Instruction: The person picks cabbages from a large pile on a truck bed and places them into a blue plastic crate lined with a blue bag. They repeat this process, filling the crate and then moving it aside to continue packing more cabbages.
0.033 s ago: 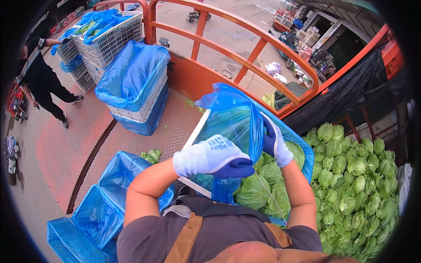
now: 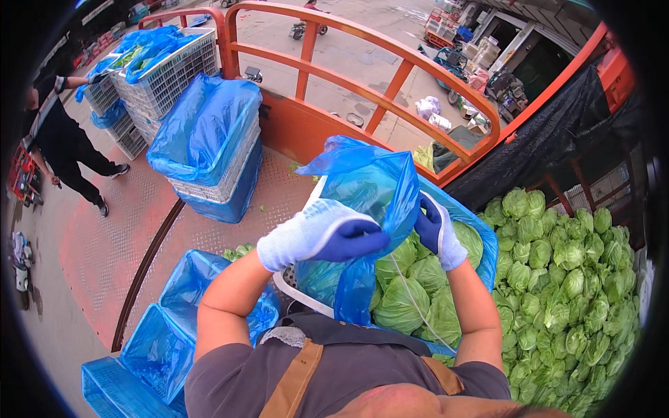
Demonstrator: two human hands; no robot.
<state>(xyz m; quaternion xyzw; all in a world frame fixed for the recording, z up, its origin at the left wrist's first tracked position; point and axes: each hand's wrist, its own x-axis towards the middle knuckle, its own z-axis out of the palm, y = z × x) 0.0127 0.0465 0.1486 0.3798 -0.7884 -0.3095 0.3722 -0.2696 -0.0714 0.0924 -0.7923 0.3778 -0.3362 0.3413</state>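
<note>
Both my hands wear pale blue gloves with dark blue palms. My left hand (image 2: 320, 235) has its fingers closed on the gathered edge of a blue plastic bag (image 2: 369, 184). My right hand (image 2: 439, 233) pinches the same bag from the other side. The bag's mouth hangs between them, over a white-rimmed crate (image 2: 296, 291) partly hidden by my left arm. Under and beside my hands, green cabbages (image 2: 405, 304) fill a blue-lined crate (image 2: 488, 254). A thin pale string (image 2: 411, 296) runs down across the cabbages from near the bag.
A large heap of cabbages (image 2: 557, 292) lies to the right. Empty blue-lined crates (image 2: 157, 341) stand at lower left, stacked crates (image 2: 209, 150) beyond them. An orange railing (image 2: 348, 80) edges the metal deck (image 2: 115, 244). Another person (image 2: 63, 139) stands at far left beside white crates (image 2: 167, 70).
My left hand has shifted slightly up and left, with its fingers straighter. The bag has been drawn along and its gathered edge now stretches between my hands. My right hand has dropped slightly.
</note>
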